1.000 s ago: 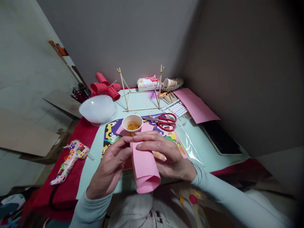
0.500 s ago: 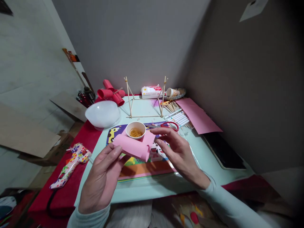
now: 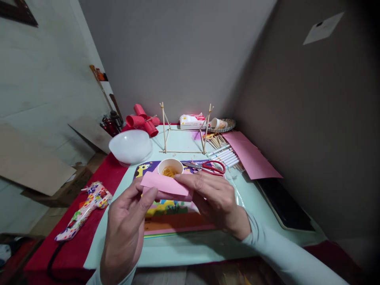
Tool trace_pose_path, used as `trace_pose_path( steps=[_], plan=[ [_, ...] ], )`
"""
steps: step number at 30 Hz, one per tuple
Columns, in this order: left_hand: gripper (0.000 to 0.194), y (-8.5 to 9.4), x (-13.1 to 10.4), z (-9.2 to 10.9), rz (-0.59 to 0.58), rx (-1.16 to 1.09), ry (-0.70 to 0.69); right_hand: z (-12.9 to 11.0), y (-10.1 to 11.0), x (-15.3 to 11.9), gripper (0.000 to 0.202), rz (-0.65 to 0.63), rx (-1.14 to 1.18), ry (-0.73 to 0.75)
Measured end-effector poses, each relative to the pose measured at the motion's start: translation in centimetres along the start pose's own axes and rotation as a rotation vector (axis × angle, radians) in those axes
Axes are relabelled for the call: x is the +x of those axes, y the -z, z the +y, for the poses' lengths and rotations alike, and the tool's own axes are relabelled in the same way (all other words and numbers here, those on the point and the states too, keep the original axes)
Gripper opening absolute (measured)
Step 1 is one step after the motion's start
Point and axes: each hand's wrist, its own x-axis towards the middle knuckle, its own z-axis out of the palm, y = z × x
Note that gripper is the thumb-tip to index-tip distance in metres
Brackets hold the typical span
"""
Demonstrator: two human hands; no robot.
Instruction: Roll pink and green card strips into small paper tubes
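A curled sheet of pink paper (image 3: 166, 186) is held up between my hands, its upper flap lying over the part below. My left hand (image 3: 126, 221) pinches its left end, thumb in front. At the right end, my right hand (image 3: 215, 196) has its fingers closed on the paper, with the thumb side partly hidden. Just behind the paper stands a white paper cup (image 3: 171, 163) with yellowish rubber bands (image 3: 170, 171) inside. Red-handled scissors (image 3: 212, 167) lie close behind my right hand. Beneath everything is a colourful cartoon mat (image 3: 181, 223).
Behind stands a wooden stick frame (image 3: 184, 152). A white bowl (image 3: 130, 147), red paper tubes (image 3: 138, 120) and a patterned hot glue gun (image 3: 86, 209) are on the left. Markers (image 3: 227, 157), pink sheets (image 3: 252, 154) and a dark tablet (image 3: 285, 204) are on the right.
My right hand has moved left and down onto the paper's right end, closing from apart. The paper's roll has turned, its flap now on top. The view has tilted slightly upward.
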Motion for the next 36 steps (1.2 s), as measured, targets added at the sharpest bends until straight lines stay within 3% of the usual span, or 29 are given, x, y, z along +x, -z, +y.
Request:
trace_pose_path(
  steps=[5,11,14,22,30,33,36],
  plan=[
    [0.015,0.0,0.7,-0.7,-0.020,0.112,-0.102,1.8,-0.1,-0.8,0.036,0.066,0.140,-0.037],
    [0.012,0.1,1.5,-0.9,-0.218,0.168,-0.077,2.8,0.5,-1.5,0.033,0.069,0.337,-0.389],
    [0.016,-0.4,1.6,-1.1,-0.215,0.119,-0.014,3.2,0.5,-1.8,0.038,0.114,0.398,-0.453],
    [0.017,-0.8,2.1,-1.9,-0.153,0.079,0.057,3.5,0.8,-2.7,0.047,0.013,0.384,-0.398],
    [0.020,-0.6,1.9,-2.5,-0.093,0.131,-0.006,3.0,1.0,-3.1,0.041,-0.097,0.095,-0.141],
    [0.011,-0.7,1.7,-2.5,-0.078,0.217,-0.099,3.0,1.1,-3.0,0.035,-0.075,-0.019,-0.102],
    [0.018,-1.1,1.3,-2.4,0.020,0.364,-0.309,3.0,1.4,-2.8,0.032,-0.026,-0.107,-0.116]
  ],
)
